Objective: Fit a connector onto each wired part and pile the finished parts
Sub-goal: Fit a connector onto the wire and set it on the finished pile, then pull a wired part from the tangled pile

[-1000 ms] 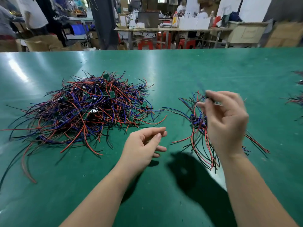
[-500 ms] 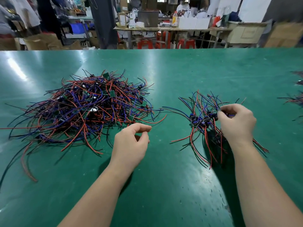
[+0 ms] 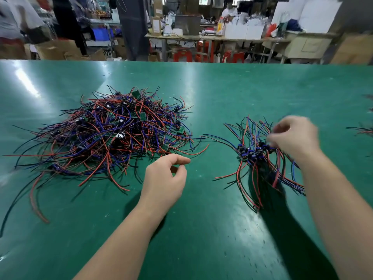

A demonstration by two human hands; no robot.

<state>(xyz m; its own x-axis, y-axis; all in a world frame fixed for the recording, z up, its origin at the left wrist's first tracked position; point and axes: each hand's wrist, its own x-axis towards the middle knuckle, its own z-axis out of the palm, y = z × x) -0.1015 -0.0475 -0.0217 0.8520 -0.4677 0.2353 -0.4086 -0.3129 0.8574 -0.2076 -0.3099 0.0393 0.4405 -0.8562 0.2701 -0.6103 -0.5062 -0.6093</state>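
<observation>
On the green table (image 3: 222, 93), wired parts (image 3: 121, 134) lie heaped left; the apparently finished pile (image 3: 260, 156) sits right. Right hand (image 3: 292, 136), blurred, curls over that pile; whether it grips anything cannot be told. Left hand (image 3: 165, 176) hangs loosely curled and empty beside the heap. Advise drawing one part out singly to avoid tangles.

**Electronics assembly workshop**

A broad green bench (image 3: 222, 93) carries a heap of wired circuit boards (image 3: 113, 136) at ten o'clock. Past its far edge, at twelve o'clock, stand a cluttered worktable (image 3: 212, 38) and red stools (image 3: 182, 55); cardboard boxes (image 3: 54, 48) sit at eleven o'clock.
</observation>
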